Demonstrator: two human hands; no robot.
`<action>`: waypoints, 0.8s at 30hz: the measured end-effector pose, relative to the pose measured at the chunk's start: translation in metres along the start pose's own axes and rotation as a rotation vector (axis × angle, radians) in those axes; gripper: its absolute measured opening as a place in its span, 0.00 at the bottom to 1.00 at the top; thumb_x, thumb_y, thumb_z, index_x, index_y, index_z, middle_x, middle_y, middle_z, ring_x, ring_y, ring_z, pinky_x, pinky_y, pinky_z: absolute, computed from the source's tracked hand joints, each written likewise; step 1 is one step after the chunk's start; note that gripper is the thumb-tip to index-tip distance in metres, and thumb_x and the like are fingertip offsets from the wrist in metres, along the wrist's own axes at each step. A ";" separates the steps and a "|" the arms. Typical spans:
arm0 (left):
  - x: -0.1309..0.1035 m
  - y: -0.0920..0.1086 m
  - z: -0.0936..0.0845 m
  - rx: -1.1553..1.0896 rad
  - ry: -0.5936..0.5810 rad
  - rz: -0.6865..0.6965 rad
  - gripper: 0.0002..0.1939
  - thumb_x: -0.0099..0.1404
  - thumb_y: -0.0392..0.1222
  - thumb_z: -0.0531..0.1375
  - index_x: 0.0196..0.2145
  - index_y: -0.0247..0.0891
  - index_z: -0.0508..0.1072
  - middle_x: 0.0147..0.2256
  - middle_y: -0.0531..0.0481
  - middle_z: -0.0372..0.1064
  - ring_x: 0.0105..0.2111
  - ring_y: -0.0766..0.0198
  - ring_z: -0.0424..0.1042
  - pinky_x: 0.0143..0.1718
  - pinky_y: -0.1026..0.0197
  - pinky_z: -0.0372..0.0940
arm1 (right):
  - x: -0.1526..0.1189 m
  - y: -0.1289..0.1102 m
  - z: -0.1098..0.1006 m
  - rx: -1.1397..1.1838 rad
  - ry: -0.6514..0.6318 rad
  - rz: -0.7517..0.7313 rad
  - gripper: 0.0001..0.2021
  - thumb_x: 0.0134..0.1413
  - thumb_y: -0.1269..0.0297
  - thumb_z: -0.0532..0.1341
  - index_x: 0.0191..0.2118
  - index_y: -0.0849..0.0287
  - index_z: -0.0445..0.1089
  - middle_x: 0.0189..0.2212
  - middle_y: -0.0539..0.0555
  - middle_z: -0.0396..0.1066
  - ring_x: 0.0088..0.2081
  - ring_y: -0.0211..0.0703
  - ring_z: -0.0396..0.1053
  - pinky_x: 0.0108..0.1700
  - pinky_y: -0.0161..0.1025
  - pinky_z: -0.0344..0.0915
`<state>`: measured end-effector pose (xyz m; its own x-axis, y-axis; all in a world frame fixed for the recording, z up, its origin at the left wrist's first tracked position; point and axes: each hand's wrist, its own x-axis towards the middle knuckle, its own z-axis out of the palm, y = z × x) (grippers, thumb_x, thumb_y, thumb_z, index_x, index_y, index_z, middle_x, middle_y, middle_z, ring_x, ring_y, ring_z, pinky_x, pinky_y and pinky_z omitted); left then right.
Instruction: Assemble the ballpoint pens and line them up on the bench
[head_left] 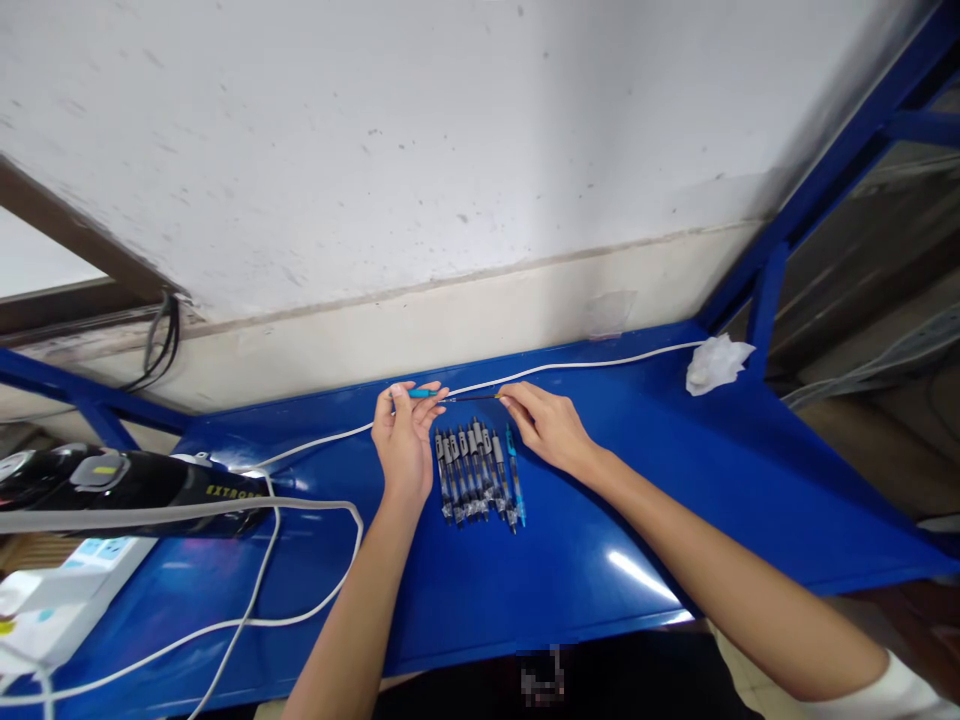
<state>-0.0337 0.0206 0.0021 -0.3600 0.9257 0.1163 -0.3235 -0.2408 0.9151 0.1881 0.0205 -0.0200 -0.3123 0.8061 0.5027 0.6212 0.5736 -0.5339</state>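
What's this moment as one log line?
left hand: holding turquoise pen part; right hand: holding thin dark rod; blue table: row of pens

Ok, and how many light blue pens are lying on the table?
1: the light blue pen at the right end of the row, beside the grey pens. The light blue piece in the left hand isn't counted.

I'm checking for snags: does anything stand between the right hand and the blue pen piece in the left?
Nothing visible does; only the thin dark refill in the right hand spans the gap. The white cable runs behind; the pens lie nearer the person.
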 end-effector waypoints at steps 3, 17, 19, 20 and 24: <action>-0.001 0.000 0.001 -0.012 0.003 -0.010 0.20 0.74 0.59 0.65 0.45 0.39 0.72 0.41 0.42 0.83 0.43 0.54 0.86 0.41 0.59 0.73 | 0.000 0.001 0.001 0.005 0.020 0.016 0.13 0.81 0.60 0.52 0.55 0.52 0.73 0.49 0.56 0.82 0.47 0.51 0.81 0.45 0.43 0.72; -0.006 -0.001 0.007 0.025 -0.090 -0.046 0.18 0.75 0.58 0.65 0.46 0.39 0.72 0.42 0.40 0.84 0.41 0.56 0.85 0.42 0.58 0.75 | 0.000 0.001 0.003 0.017 0.016 0.041 0.12 0.80 0.60 0.54 0.54 0.52 0.74 0.49 0.55 0.82 0.47 0.50 0.81 0.45 0.41 0.70; -0.006 -0.001 0.008 0.030 -0.117 -0.055 0.18 0.75 0.57 0.65 0.47 0.40 0.72 0.43 0.40 0.85 0.41 0.56 0.85 0.43 0.57 0.76 | 0.000 0.000 0.002 0.024 0.013 0.041 0.12 0.81 0.60 0.53 0.54 0.53 0.74 0.48 0.55 0.82 0.46 0.49 0.80 0.45 0.41 0.70; -0.007 -0.001 0.008 0.028 -0.132 -0.060 0.17 0.74 0.57 0.66 0.47 0.40 0.72 0.44 0.40 0.85 0.42 0.56 0.85 0.44 0.57 0.76 | 0.000 0.000 0.002 0.025 0.015 0.042 0.12 0.81 0.60 0.53 0.54 0.53 0.74 0.48 0.55 0.82 0.46 0.49 0.80 0.45 0.40 0.69; -0.009 -0.002 0.009 0.018 -0.217 -0.089 0.16 0.73 0.53 0.68 0.48 0.40 0.74 0.47 0.39 0.84 0.46 0.56 0.85 0.48 0.55 0.76 | 0.000 -0.003 0.001 0.040 0.011 0.032 0.12 0.81 0.59 0.53 0.53 0.53 0.74 0.46 0.55 0.82 0.44 0.47 0.80 0.45 0.40 0.69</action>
<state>-0.0222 0.0154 0.0026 -0.1340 0.9845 0.1134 -0.3290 -0.1522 0.9320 0.1859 0.0191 -0.0190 -0.2850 0.8226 0.4920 0.6018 0.5531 -0.5761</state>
